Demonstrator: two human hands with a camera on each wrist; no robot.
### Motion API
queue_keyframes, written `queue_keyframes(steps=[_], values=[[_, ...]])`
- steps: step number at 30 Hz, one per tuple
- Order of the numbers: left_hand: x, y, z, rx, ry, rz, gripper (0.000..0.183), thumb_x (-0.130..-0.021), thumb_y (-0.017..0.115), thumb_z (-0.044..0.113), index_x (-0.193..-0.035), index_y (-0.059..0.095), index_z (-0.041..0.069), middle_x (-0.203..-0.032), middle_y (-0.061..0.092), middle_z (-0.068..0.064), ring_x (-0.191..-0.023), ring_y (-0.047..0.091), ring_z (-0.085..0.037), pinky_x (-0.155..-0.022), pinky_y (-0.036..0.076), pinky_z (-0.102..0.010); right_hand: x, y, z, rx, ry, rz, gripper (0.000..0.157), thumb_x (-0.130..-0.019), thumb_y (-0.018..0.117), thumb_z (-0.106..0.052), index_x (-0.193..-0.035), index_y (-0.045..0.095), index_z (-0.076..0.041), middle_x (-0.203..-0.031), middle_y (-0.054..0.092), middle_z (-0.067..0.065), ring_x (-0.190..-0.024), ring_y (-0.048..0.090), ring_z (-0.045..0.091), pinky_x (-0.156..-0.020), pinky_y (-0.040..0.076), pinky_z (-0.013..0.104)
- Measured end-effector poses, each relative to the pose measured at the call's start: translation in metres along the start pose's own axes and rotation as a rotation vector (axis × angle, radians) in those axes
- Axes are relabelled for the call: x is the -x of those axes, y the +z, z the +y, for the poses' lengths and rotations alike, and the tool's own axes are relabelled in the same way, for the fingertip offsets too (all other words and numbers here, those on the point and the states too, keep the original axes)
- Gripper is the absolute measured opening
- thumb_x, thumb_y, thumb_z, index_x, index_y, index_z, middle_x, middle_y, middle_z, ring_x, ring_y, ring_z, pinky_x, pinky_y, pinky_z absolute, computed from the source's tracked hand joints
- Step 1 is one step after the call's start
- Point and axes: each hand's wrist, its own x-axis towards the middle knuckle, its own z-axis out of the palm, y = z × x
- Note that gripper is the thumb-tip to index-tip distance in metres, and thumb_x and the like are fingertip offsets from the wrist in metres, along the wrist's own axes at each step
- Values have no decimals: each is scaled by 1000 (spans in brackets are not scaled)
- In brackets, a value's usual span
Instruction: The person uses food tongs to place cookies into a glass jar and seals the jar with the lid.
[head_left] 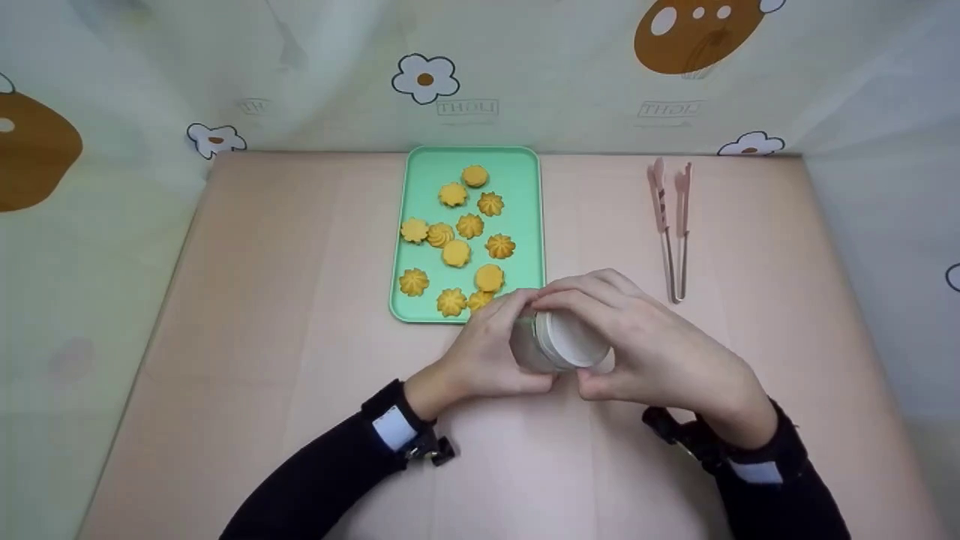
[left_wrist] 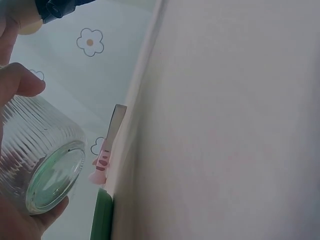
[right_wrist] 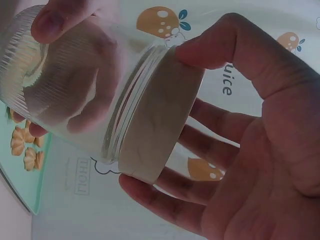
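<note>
A clear ribbed glass jar (head_left: 527,349) is held tilted above the table, near the tray's front right corner. My left hand (head_left: 491,351) grips its body, with thumb and fingers on opposite sides. The jar's round base (left_wrist: 56,177) shows in the left wrist view, and no contents are visible in the jar. My right hand (head_left: 649,337) holds the cream-white lid (right_wrist: 161,117) around its rim, thumb on one side and fingers on the other. In the right wrist view the lid sits on the jar's mouth.
Behind the hands lies a green tray (head_left: 517,172) with several flower-shaped cookies (head_left: 456,253) spread on it. Pink-tipped metal tongs (head_left: 679,255) lie at the right of the pink tabletop (head_left: 300,300). A patterned curtain (head_left: 330,82) surrounds the table's back and sides.
</note>
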Motion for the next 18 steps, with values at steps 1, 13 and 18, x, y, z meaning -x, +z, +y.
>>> queue_keyframes(steps=[1, 13, 18], values=[[0, 0, 0, 7, -2, -6, 86, -70, 97, 32, -142, 57, 5, -132, 71, -6, -122, 67, -18, -105, 57, -35, 0, -1, 0, -8, -5, -3, 79, -75, 85, -9, -150, 62, -21, -155, 59, -11, -140, 50, 17, -110, 50, 46], [0, -3, 0, 154, -41, -89, 90, -73, 98, 28, -148, 51, 10, -137, 69, -3, -124, 67, -15, -106, 57, -34, 6, -14, 7, -57, -24, 77, 74, -77, 84, -10, -147, 64, -18, -152, 59, -6, -141, 52, 17, -114, 46, 32], [1, -3, -2, 213, -62, -106, 93, -72, 99, 34, -149, 50, 15, -139, 69, 1, -126, 67, -14, -108, 56, -37, 9, -25, 24, -39, 51, 161, 77, -75, 85, -7, -148, 63, -17, -154, 56, -1, -136, 55, 19, -104, 56, 41]])
